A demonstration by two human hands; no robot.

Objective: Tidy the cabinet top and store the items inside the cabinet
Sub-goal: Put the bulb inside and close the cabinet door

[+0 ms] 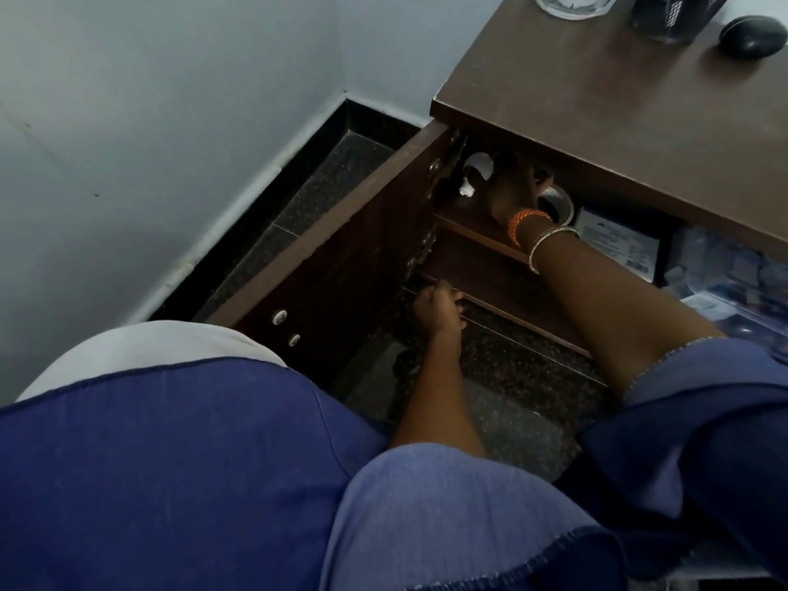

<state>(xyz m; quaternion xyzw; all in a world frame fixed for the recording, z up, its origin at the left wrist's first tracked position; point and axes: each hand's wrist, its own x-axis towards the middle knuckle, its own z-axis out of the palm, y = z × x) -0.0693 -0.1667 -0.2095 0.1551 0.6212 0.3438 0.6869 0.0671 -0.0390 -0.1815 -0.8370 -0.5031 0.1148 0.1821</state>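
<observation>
Your right hand [514,194] reaches onto the upper shelf [473,232] by a white item [475,172]; grip unclear. Your left hand [437,305] curls at the cabinet's bottom edge. Glass [567,4], mesh holder [669,14] and mouse [752,34] remain on the cabinet top [618,104].

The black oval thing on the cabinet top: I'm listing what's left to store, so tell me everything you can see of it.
The black oval thing is a smooth, rounded, pebble-like object with a dull sheen, lying flat on the brown cabinet top near the far right corner. It sits apart from the dark mesh holder to its left. No hand touches it. What it is cannot be told.
</observation>
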